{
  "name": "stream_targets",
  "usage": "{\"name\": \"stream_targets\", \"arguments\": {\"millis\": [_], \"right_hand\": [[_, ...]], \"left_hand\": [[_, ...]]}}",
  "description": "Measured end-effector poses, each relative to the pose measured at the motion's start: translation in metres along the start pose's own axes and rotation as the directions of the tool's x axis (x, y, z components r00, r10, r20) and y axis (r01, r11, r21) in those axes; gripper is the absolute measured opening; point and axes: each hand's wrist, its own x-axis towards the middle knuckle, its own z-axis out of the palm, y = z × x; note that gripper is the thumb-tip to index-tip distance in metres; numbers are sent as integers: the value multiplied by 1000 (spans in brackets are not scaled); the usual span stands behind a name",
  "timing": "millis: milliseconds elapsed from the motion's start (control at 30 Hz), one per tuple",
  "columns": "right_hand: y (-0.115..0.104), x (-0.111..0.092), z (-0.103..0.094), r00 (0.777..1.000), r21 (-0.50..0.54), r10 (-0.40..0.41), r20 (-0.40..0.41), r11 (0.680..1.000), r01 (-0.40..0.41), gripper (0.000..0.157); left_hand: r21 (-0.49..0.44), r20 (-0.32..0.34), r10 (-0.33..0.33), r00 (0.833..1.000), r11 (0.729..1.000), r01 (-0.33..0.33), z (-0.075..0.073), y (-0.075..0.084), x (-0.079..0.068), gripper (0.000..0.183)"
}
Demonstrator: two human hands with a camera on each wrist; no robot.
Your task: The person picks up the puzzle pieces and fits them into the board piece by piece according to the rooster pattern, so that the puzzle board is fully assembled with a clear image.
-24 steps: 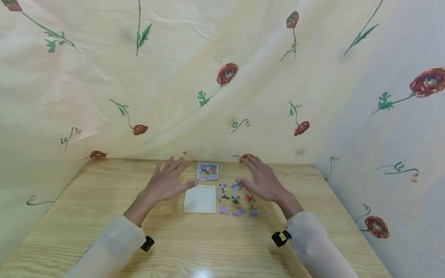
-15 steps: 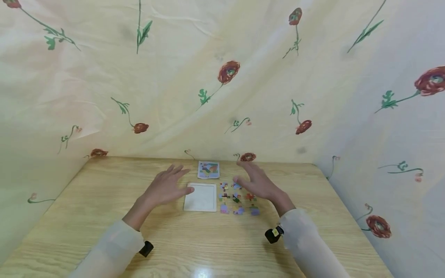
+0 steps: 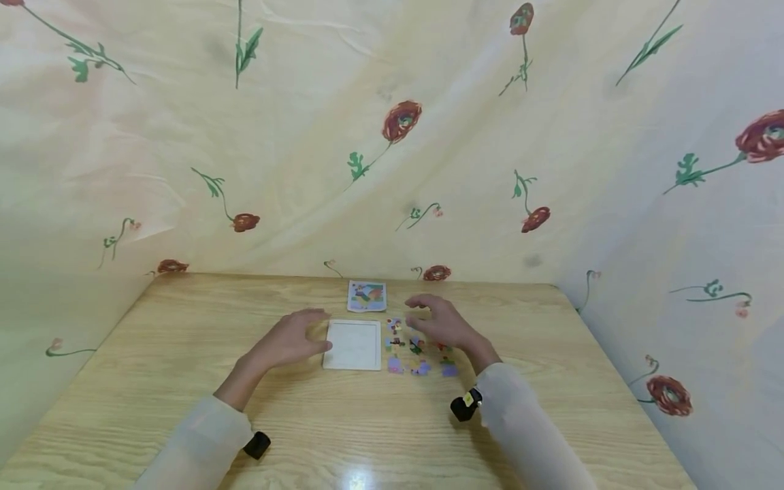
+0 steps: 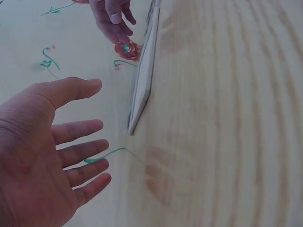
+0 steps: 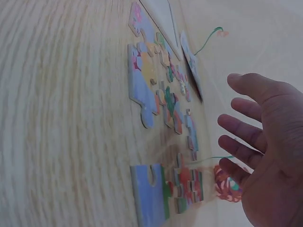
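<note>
My left hand [image 3: 286,340] hovers at the left side of a white square puzzle tray [image 3: 352,346], thumb near its edge. In the left wrist view that hand [image 4: 57,151] has its fingers spread and holds nothing. Right of the tray, several jigsaw puzzle pieces [image 3: 395,365] lie apart in rows. My right hand [image 3: 447,323] is above the upper right of them and hides some in the head view. Loosely bent fingers with nothing between them show on the right hand [image 5: 265,132] in the right wrist view.
A small picture card [image 3: 367,297] lies behind the tray, near the back of the wooden table [image 3: 343,429]. Flower-printed cloth [image 3: 306,136] hangs behind the table and along its sides. A black wrist camera [image 3: 463,405] sits under the right sleeve, another [image 3: 257,445] under the left.
Both hands have come lower and drawn nearer to the tray and pieces. The right hand has moved left, its fingers more bent. The tray, card and visible pieces have stayed in place.
</note>
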Motion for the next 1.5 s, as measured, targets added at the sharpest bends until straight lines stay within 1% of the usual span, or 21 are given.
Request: {"name": "stream_targets", "arguments": {"millis": [167,300,467,533,633,833,967,1267,1433,1500], "right_hand": [[2,5,5,1000,16,-5,-8,1000,5,41],[5,8,9,1000,36,-9,0,999,9,37],[11,13,13,1000,35,-7,20,999,6,35],[13,15,15,1000,40,-3,26,999,2,35],[13,19,17,1000,30,1,21,1000,-1,34],[11,22,21,1000,-29,2,-9,1000,-3,28],[10,22,23,1000,-26,15,-15,1000,-16,26],[14,23,29,999,-62,11,-46,998,-13,21],[18,22,30,998,-85,0,-60,996,-5,22],[18,22,30,998,-77,-6,-67,997,1,21]], "left_hand": [[-69,-1,27,1000,997,-27,2,-6,-1,60],[-103,4,44,999,994,-43,4,-9,-2,56],[-144,24,25,999,989,-21,6,-16,-1,53],[-169,26,7,1000,986,-3,7,-20,0,52],[-160,15,20,1000,987,-18,9,-25,1,50],[-147,-2,44,999,988,-44,10,-31,3,47],[-156,6,36,999,987,-35,11,-32,3,47],[-189,-5,23,1000,982,-24,17,-33,3,46],[-184,-14,23,1000,983,-25,19,-33,4,46],[-178,-16,25,1000,984,-27,19,-33,4,46]]}}
